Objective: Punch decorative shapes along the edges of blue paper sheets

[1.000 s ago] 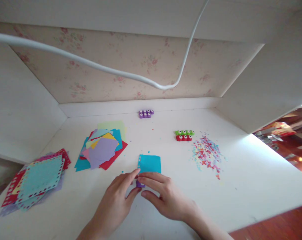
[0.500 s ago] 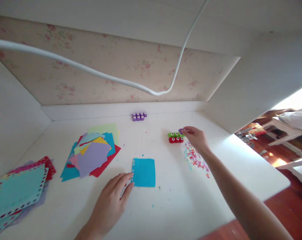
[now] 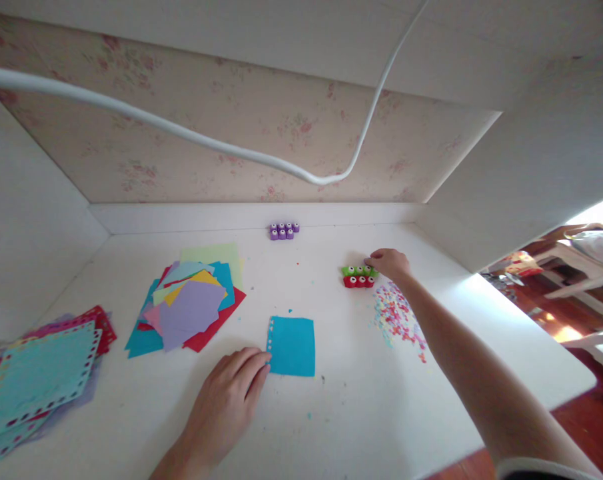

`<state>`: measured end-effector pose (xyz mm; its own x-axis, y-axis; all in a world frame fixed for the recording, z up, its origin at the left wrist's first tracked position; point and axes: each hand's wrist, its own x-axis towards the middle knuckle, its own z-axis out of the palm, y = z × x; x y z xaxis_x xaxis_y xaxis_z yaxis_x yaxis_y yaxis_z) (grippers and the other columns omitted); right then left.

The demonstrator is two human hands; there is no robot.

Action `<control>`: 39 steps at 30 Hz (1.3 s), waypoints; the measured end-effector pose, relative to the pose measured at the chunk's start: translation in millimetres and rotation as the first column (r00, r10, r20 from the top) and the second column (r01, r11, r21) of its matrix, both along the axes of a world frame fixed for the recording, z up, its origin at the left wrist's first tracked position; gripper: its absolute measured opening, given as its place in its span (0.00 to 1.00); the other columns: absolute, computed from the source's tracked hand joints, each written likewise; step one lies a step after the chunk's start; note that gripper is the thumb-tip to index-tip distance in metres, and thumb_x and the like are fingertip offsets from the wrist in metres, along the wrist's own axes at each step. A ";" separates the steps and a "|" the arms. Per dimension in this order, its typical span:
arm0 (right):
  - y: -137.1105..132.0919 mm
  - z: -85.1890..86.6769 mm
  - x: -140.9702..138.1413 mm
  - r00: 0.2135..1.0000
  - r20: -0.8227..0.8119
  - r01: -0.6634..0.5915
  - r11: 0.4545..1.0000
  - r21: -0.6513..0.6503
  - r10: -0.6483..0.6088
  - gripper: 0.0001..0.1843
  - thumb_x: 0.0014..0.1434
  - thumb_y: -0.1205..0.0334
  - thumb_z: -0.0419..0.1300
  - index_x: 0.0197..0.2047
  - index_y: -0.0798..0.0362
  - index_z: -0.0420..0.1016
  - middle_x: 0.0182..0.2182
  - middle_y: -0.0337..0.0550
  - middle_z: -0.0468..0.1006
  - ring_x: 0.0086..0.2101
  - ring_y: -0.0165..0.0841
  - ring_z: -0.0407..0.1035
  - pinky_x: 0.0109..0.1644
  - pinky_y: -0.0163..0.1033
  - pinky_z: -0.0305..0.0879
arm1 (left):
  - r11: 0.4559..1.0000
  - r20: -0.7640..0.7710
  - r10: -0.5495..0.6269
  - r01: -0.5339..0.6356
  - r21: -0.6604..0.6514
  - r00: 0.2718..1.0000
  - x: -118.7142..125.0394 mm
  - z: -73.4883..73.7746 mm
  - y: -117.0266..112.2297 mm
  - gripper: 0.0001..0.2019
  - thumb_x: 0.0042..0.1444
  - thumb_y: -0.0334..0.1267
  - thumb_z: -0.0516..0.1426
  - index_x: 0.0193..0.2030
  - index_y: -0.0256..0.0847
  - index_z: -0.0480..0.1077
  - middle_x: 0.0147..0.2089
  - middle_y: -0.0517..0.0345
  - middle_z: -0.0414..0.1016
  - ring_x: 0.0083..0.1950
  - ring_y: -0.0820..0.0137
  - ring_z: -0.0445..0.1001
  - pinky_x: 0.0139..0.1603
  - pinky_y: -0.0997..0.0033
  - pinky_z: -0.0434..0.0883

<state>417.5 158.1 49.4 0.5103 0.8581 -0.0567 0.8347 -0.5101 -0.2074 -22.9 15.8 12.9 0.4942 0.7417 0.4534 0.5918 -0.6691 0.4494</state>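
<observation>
White desktop lies beneath an outstretched right hand pinching a purple punch.

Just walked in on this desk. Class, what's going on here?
A person's left hand touches the left edge of a blue paper square, which has small holes along that edge. The right hand is by the green punches, fingertips on a small purple piece. The red punches stand in front, near scattered confetti.
</observation>
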 end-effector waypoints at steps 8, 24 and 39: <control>21.9 14.2 -41.8 0.972 0.049 -0.235 0.967 0.098 0.231 0.14 0.68 0.55 0.58 0.54 0.52 0.73 0.54 0.48 0.74 0.49 0.39 0.72 0.53 0.51 0.70 | 1.000 -0.026 -0.025 0.025 -0.014 0.999 2.4 2.7 -3.0 0.10 0.68 0.34 0.51 0.48 0.43 0.75 0.46 0.54 0.80 0.44 0.63 0.78 0.47 0.58 0.76; 120.5 -19.9 -192.1 0.852 -0.059 -0.498 0.839 0.221 0.521 0.17 0.67 0.56 0.60 0.56 0.53 0.71 0.54 0.49 0.73 0.48 0.40 0.72 0.51 0.51 0.72 | 0.993 -0.180 -0.109 0.114 0.019 0.978 11.2 -5.9 -9.1 0.16 0.67 0.30 0.51 0.58 0.42 0.71 0.54 0.55 0.78 0.55 0.63 0.76 0.61 0.54 0.68; -39.8 0.4 -191.4 0.657 -0.553 -0.284 0.848 0.447 0.512 0.19 0.60 0.56 0.61 0.54 0.46 0.67 0.38 0.41 0.82 0.40 0.37 0.79 0.39 0.38 0.74 | 0.998 -0.285 0.009 -0.027 -0.061 0.959 11.1 -1.7 -11.7 0.15 0.71 0.41 0.50 0.61 0.48 0.69 0.66 0.57 0.70 0.67 0.58 0.65 0.71 0.39 0.45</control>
